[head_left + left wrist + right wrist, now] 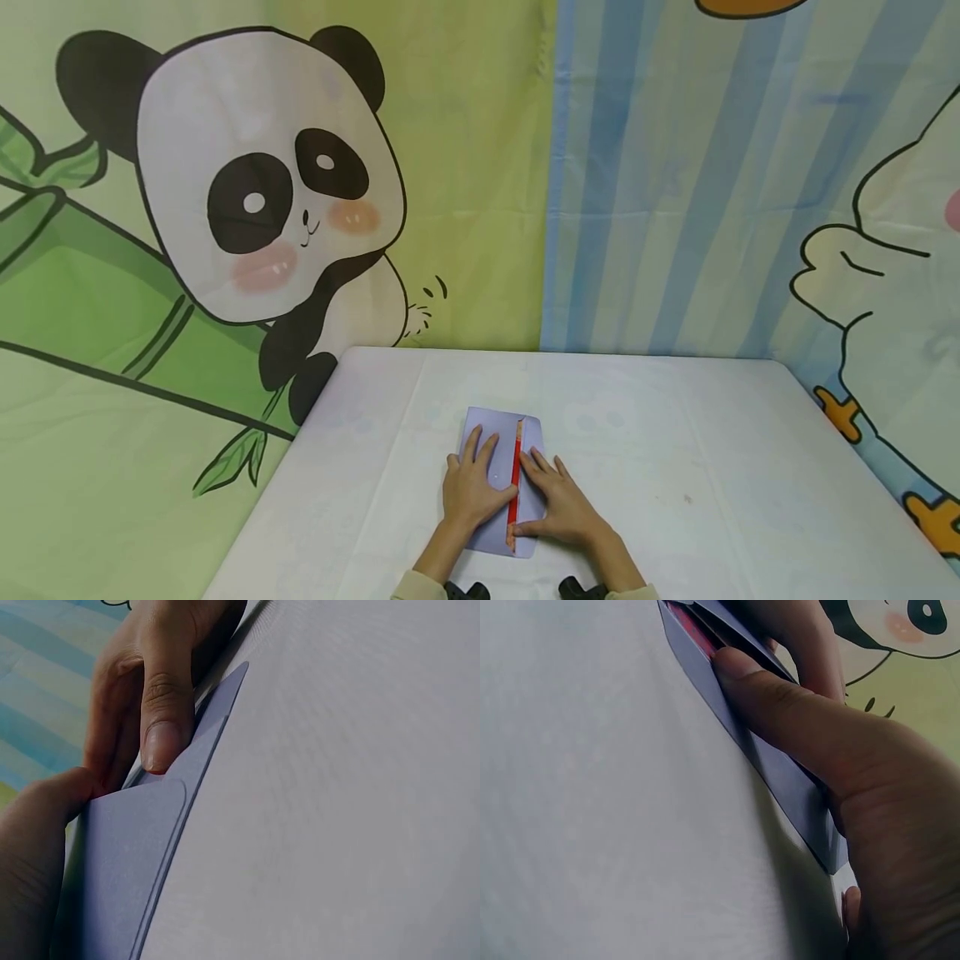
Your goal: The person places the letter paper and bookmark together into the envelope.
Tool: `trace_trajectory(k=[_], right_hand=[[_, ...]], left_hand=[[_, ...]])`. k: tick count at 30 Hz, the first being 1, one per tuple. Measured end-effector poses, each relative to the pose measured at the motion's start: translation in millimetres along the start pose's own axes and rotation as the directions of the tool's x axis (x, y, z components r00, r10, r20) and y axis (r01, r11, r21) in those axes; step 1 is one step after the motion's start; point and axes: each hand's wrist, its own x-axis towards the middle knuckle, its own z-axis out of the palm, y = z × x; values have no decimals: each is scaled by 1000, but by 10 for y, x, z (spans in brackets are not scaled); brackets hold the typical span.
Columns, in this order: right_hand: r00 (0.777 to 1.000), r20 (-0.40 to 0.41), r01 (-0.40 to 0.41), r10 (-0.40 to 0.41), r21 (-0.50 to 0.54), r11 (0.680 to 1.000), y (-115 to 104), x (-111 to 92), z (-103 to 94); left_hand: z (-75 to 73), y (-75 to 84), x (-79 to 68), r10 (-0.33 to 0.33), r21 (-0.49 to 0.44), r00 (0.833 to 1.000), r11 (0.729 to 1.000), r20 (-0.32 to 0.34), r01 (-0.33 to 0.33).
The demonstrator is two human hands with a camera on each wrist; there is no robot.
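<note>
A pale purple folded paper piece (502,542) lies on the white table, with a red strip (515,467) showing lengthwise between its panels. My left hand (471,492) rests on the wider left panel, fingers spread and thumb reaching to the strip. On the narrower right side, my right hand (566,504) presses with extended fingers, its thumb by the strip's lower end. A purple panel (135,847) stands slightly raised in the left wrist view, where the left thumb (37,817) meets its edge. In the right wrist view, the right thumb (780,705) lies along the fold, beside the red inside.
The white table (675,467) extends around the paper on all sides. Behind it hangs a curtain with a panda (270,175) on green and a white figure on blue stripes. Black wrist devices (581,588) show at the bottom edge near both cuffs.
</note>
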Motion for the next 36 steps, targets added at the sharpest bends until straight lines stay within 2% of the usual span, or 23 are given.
trace_trajectory(k=[7,16,36], right_hand=[[1000,-9,-9,8,-8,1000,13,-1,30],[1000,7,-24,25,-40,999,-6,4,51],[999,-16,-51,50,-76,996,-49,10,86]], left_hand=[[22,-2,2,-3,22,1000,1000,-4,3],[21,-9,-7,-2,17,1000,1000,-14,2],[42,-10,7,8,13,1000,1000,-27,-8]])
